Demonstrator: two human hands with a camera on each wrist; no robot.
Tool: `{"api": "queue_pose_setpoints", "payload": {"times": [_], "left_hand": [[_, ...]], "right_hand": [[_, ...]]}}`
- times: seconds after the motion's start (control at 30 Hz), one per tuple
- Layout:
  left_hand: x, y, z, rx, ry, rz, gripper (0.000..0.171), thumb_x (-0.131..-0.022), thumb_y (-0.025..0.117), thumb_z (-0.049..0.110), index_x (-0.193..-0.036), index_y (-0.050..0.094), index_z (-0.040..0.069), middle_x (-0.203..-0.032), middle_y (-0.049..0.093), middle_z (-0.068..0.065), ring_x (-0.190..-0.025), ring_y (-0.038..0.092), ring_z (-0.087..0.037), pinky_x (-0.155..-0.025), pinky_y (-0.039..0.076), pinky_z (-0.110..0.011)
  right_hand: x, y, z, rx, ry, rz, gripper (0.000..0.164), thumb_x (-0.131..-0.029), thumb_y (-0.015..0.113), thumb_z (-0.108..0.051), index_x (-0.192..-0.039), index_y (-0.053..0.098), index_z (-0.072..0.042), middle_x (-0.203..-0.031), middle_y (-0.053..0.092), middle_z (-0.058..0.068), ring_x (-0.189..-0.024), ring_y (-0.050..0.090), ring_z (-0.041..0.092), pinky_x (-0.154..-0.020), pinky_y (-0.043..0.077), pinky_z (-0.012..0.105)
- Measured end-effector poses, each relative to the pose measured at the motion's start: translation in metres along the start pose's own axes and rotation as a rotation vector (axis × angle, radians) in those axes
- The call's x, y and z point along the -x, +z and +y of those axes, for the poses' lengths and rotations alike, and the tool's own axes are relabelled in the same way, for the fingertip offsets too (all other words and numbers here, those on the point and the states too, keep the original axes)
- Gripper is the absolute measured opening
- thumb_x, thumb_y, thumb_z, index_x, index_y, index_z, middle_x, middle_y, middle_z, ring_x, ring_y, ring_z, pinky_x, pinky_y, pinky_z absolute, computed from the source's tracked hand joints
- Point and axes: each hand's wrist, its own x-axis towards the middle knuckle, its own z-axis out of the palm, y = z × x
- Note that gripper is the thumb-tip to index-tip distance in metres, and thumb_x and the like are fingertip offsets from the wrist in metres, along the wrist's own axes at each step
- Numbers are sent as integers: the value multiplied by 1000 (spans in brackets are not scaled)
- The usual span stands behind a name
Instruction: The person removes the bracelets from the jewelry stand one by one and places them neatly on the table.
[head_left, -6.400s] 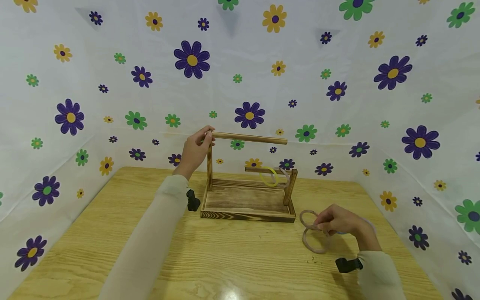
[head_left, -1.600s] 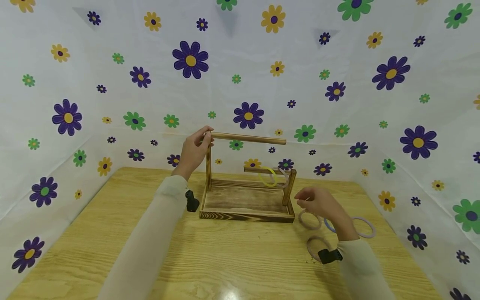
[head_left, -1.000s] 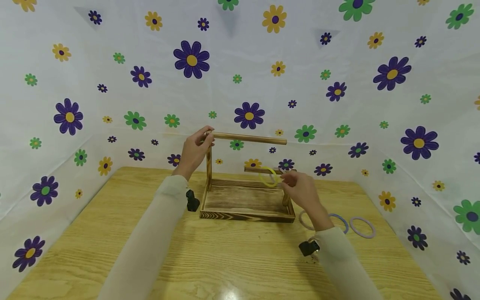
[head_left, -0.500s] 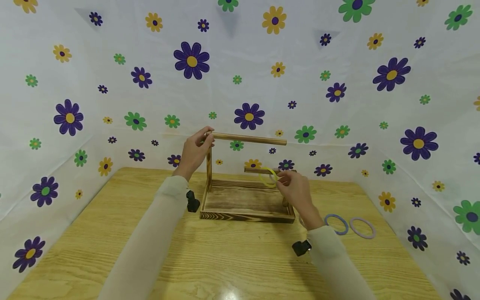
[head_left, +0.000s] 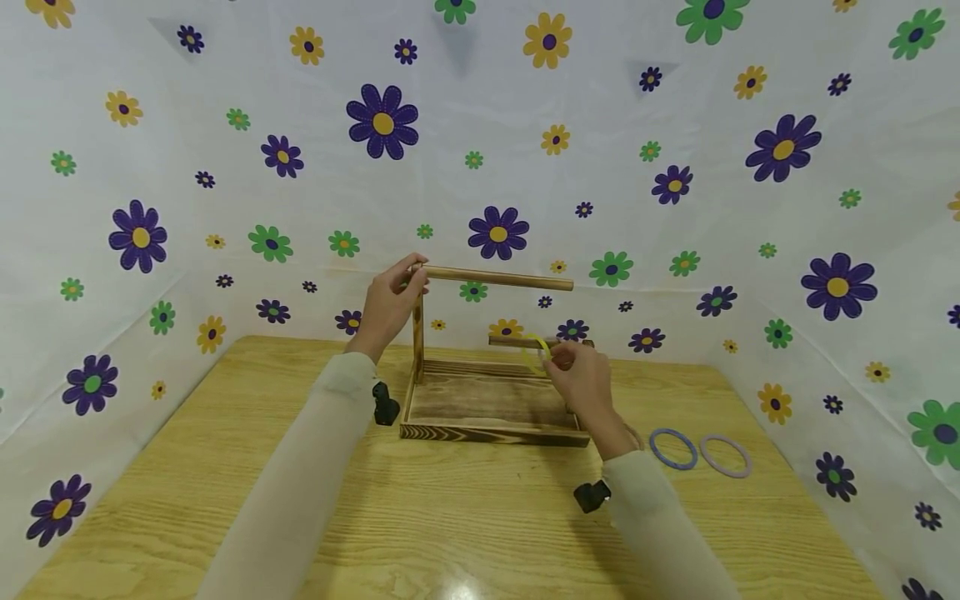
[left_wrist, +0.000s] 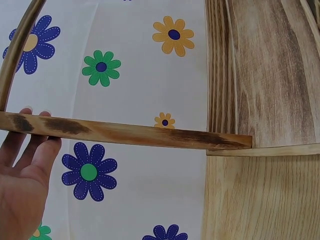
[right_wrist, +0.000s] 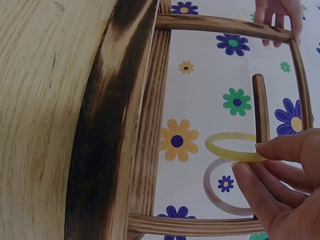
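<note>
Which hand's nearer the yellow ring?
Right. The right hand pinches the yellow ring, which is around the lower rod; the left hand holds the tall post near its top, higher and farther left.

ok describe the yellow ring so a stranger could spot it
Find the wooden rack on the table, then its lower bar. The yellow ring circles that bar, pinched by the right hand; its colour separates it from the greyish ring beside it.
</note>
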Motion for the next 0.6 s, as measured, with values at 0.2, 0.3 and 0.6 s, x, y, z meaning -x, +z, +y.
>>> {"api": "queue_pose_setpoints", "payload": {"times": [0.2, 0.3, 0.6], "left_hand": [[-5, 1, -14, -20, 21, 3, 45, -109, 50, 40, -146, 57, 14, -126, 68, -22, -119, 66, -42, -103, 57, -44], [-5, 1, -14, -24, 23, 3, 45, -110, 49, 39, -146, 57, 14, -128, 68, -24, -119, 67, -42, -103, 57, -44], [-6, 0, -13, -27, 28, -1, 45, -110, 49, 38, -146, 57, 13, -128, 66, -26, -119, 67, -42, -104, 57, -44]], "right_hand": [[1, 2, -3, -17, 13, 4, 19, -89, 78, -10, -103, 77, 3, -92, 79, 19, -79, 76, 32, -76, 63, 47], [1, 3, -6, -27, 8, 5, 18, -89, 78, -9, -102, 77, 3, -92, 79, 18, -79, 76, 32, -76, 63, 47], [2, 9, -13, -97, 12, -17, 16, -90, 77, -8, -102, 77, 3, -94, 79, 18, -83, 77, 31, -77, 63, 47]]}}
